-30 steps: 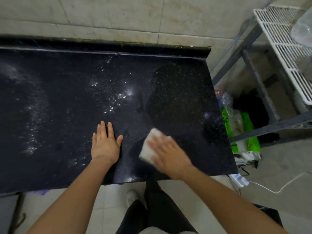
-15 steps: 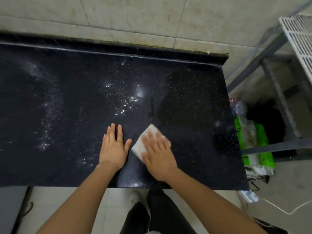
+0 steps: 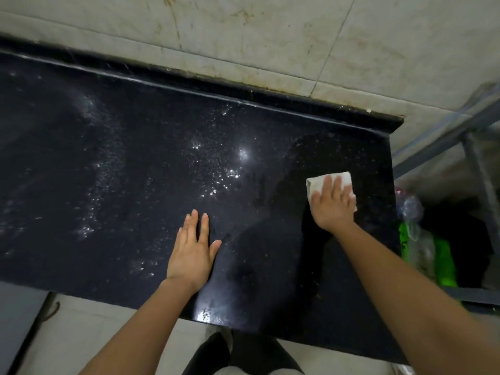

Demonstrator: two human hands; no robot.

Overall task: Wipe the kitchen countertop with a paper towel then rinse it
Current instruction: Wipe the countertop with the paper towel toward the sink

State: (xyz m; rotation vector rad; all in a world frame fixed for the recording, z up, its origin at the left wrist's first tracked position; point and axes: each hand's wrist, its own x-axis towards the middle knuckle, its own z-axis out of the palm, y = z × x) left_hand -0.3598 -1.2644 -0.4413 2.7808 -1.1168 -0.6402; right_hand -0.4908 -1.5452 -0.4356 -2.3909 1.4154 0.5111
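Left hand [image 3: 190,250] lies flat on the black countertop [image 3: 108,171] near the front edge, fingers straight, holding nothing. I see my right hand [image 3: 332,207] pressing the folded white paper towel [image 3: 319,182] down with straight fingers, close to the counter's right end. Wet drops [image 3: 216,174] shine in the middle.

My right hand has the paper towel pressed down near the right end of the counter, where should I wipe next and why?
Probably sweep the paper towel leftward toward the middle of the countertop. The patch around your right hand looks dark and wiped, while bright droplets glisten beyond your left hand, which rests flat on the surface.
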